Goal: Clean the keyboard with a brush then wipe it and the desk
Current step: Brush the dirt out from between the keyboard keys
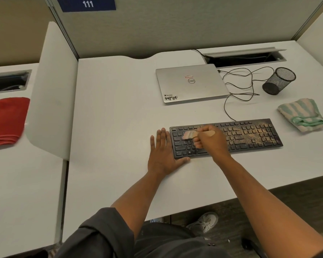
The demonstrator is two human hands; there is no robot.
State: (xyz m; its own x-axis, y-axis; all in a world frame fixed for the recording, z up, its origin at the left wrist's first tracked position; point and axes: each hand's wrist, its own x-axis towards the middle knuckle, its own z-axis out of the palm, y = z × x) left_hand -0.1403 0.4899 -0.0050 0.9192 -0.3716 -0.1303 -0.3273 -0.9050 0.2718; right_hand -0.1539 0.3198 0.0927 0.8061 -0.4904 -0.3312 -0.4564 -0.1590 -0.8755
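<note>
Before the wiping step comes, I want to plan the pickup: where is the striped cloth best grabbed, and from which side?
Take the striped cloth at its thick folded green edge nearest the person, coming from above with the right hand. It lies flat and bunched on the desk, right of the keyboard, so a top pinch on the raised fold probably lifts all layers together.

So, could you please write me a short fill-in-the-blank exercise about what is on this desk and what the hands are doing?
1. The right hand holds a ____ over the keyboard's left half.
2. The left hand lies flat on the desk at the keyboard's ____ end.
3. The laptop behind the keyboard is ____.
4. The striped cloth lies to the ____ of the keyboard.

Missing words: brush; left; closed; right
</note>
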